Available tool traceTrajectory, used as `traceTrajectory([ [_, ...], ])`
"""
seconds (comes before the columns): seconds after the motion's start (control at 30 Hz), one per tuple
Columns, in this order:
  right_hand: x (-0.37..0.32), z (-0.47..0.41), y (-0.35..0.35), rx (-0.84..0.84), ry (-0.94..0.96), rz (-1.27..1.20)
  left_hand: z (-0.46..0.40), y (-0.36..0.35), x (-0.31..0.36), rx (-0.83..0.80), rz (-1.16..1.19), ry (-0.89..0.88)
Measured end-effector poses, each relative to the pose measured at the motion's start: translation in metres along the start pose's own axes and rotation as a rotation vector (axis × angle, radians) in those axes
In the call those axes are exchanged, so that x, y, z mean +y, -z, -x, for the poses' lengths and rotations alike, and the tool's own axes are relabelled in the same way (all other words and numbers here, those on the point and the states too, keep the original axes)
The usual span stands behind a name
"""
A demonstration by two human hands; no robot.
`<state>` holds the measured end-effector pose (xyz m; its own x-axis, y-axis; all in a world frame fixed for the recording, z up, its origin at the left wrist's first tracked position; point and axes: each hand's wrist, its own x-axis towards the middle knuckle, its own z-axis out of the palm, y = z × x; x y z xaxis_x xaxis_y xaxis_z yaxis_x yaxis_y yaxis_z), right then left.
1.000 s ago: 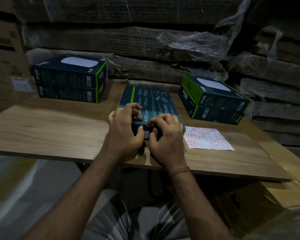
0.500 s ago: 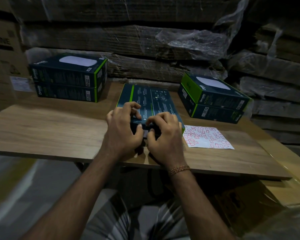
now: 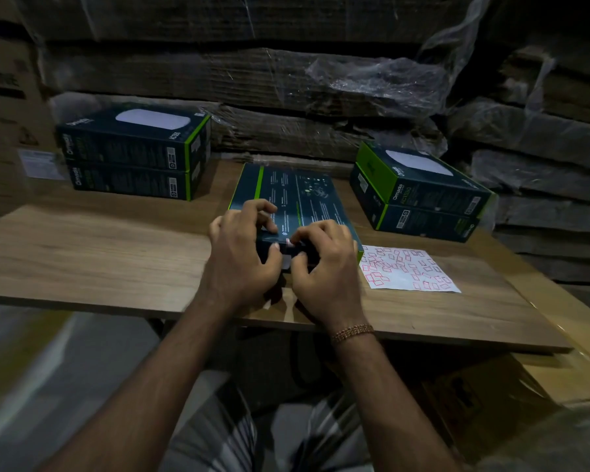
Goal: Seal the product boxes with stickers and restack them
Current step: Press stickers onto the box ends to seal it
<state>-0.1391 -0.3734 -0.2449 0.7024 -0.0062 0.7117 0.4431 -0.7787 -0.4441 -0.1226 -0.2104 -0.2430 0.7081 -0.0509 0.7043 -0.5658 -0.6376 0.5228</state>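
Boxes: five. Two stacked left [image 3: 133, 151], two stacked right [image 3: 419, 192], one centre [image 3: 297, 195]. Sticker sheet [image 3: 406, 267]: one. Hands: two.

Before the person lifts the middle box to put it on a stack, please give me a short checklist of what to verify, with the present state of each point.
1. Sticker lies over the near edge of the middle box: ok, a small red-and-white sticker shows between the thumbs.
2. Sticker is pressed flat on both faces: cannot tell, the hands cover most of it.
3. Left hand and right hand both grip the box: ok.
4. Left stack has a level top: ok, two boxes lie aligned.
5. Right stack has a level top: ok, though it is turned at an angle.
6. Sticker sheet lies apart from the box: ok, beside it on the table.
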Motion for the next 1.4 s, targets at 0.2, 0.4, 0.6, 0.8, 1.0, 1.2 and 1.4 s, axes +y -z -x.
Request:
traceTrajectory([
  [0.2, 0.000, -0.001, -0.003, -0.020, -0.012, 0.034, 0.000, 0.000, -0.001, -0.003, 0.001, 0.014],
  [0.4, 0.004, 0.002, 0.001, 0.083, -0.083, 0.091, 0.002, -0.001, -0.001, 0.001, 0.041, 0.076],
  [0.6, 0.004, 0.007, -0.002, -0.050, -0.211, 0.257, -0.002, -0.004, -0.006, 0.065, -0.022, 0.135],
  [0.8, 0.005, 0.010, -0.003, 0.018, -0.131, 0.226, -0.007, -0.005, -0.016, 0.154, -0.023, 0.286],
  [1.0, 0.001, 0.012, -0.006, 0.035, 0.057, 0.281, -0.005, 0.013, -0.019, 0.409, 0.205, 0.761],
  [1.2, 0.000, 0.011, -0.004, 0.068, 0.175, 0.165, -0.004, 0.022, -0.015, 0.341, 0.254, 0.875],
  [1.4, -0.018, 0.018, -0.013, 0.015, 0.354, 0.093, 0.001, 0.023, 0.002, 0.371, 0.169, 0.874],
])
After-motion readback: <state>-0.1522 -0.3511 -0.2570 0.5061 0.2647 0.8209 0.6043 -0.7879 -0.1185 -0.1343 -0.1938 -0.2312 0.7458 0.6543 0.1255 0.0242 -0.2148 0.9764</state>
